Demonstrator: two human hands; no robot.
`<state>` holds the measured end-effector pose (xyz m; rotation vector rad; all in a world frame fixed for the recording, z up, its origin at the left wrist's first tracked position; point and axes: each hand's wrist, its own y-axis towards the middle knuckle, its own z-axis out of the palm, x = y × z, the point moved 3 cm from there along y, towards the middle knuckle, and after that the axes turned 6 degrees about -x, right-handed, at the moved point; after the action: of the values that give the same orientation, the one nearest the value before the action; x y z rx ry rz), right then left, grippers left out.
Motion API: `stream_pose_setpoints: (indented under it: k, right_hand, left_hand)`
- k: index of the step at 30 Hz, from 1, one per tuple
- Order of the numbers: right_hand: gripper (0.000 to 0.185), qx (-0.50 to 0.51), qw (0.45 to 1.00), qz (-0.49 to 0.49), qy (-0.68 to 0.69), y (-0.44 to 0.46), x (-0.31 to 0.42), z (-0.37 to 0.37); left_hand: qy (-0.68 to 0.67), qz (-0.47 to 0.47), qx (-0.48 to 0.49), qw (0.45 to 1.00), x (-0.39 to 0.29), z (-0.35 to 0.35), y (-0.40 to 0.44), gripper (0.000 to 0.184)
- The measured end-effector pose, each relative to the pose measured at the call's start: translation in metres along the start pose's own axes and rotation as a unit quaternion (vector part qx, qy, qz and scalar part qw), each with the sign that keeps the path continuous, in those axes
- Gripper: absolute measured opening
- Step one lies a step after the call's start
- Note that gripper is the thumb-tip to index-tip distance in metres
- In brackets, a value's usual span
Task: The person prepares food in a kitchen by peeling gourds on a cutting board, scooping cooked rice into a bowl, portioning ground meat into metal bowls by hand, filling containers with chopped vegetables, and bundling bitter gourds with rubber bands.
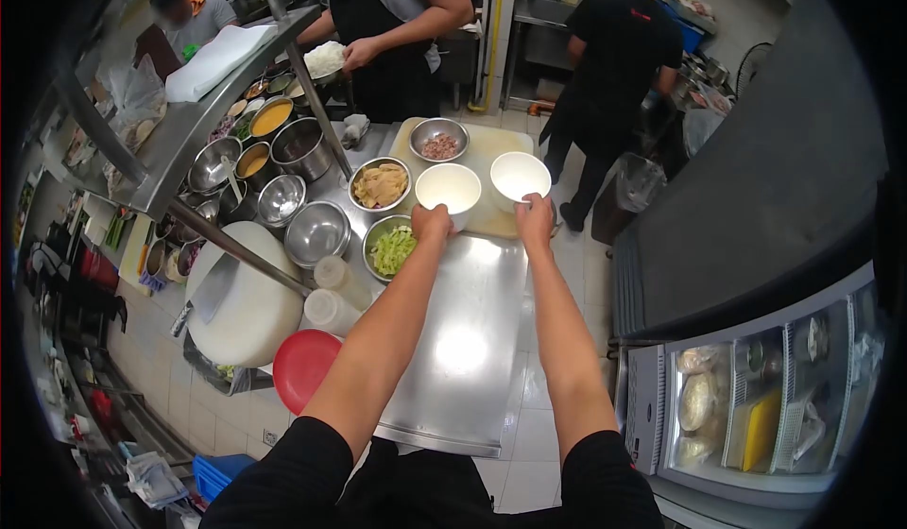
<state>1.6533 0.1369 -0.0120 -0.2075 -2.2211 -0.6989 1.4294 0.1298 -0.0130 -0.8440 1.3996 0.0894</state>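
Note:
My left hand [434,223] grips the near side of a white bowl [448,189], its fingers closed at the rim. A second white bowl [520,177] is gripped the same way by my right hand [535,213]. Both bowls look upright and without food inside, over the near part of a cutting board [502,138]. Just beyond them stands a metal bowl of chopped pinkish meat [439,140]. Left of the bowls are a metal bowl of yellowish sliced food [381,185] and one of chopped lettuce [390,247].
A steel counter [453,312] lies beneath my forearms. Squeeze bottles [333,312], a red plate [306,370] and a round white board with a knife [244,302] are on the left. An open fridge drawer [756,397] is at right. Co-workers stand beyond the counter, one holding a rice-filled container [325,59].

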Motion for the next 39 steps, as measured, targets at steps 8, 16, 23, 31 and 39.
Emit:
stream_pose_setpoints:
  k: [8, 16, 23, 31, 39]
  right_hand:
    - [0.033, -0.117, 0.99, 0.024, 0.07, -0.043, 0.022, 0.013]
    - [0.022, 0.237, 0.941, 0.189, 0.151, -0.163, 0.075, 0.127]
    - [0.024, 0.291, 0.929, 0.174, 0.148, -0.118, 0.132, 0.044]
    - [0.023, 0.176, 0.945, 0.122, 0.248, 0.032, 0.204, 0.14]
    - [0.021, 0.168, 0.961, 0.217, 0.039, 0.083, 0.196, 0.325]
  left_hand:
    - [-0.118, -0.003, 0.137, 0.983, 0.096, -0.067, -0.098, 0.064]
    - [0.163, 0.046, 0.344, 0.923, 0.189, -0.234, -0.206, 0.045]
    - [0.136, -0.086, 0.286, 0.945, 0.142, -0.389, -0.246, 0.052]
    - [0.13, -0.206, -0.006, 0.97, 0.225, -0.55, -0.278, 0.052]
    - [0.233, -0.404, -0.235, 0.853, 0.39, -0.69, -0.404, 0.046]
